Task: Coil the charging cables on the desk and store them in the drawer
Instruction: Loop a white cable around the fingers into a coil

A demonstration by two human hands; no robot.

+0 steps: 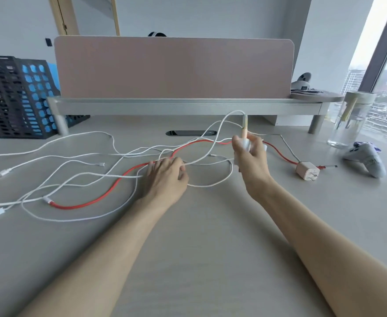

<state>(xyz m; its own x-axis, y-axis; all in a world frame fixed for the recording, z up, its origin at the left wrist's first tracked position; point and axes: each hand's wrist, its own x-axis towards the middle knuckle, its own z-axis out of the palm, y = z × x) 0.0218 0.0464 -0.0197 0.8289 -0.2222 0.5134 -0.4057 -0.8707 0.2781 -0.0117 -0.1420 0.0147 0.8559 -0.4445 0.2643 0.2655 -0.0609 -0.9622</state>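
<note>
**Cables still tangled across the desk, one charger lifted**

The left hand [167, 177] lies palm down in the middle of the tangle. Its fingers are curled onto the white cables [73, 220] just where the red cable [92, 202] passes under them.

The right hand [251, 161] is raised off the desk [210, 236]. It grips a white charger [246, 145] between thumb and curled fingers, and a pale connector stands up out of its top. From that connector a white cable arches up and over to the left, then drops back into the tangle.

The loose loops spread from the middle of the desk to its left side, where some strands run out of view (several plug ends lie free there). The red cable snakes from lower left, under the left hand, and on to the right, near a pink plug [307, 171] lying on its side.

At the back, a low shelf [188, 106] on legs carries a pink panel [174, 67] and closes off that edge. A cable slot [190, 133] sits in the desk just in front of it. A black crate [7, 97] stands at the back left. On the right, by the window, are a glass bottle [350, 120] and a game controller [366, 161], well apart from the hands.

The near half of the desk, under and between the forearms, is bare surface.
</note>
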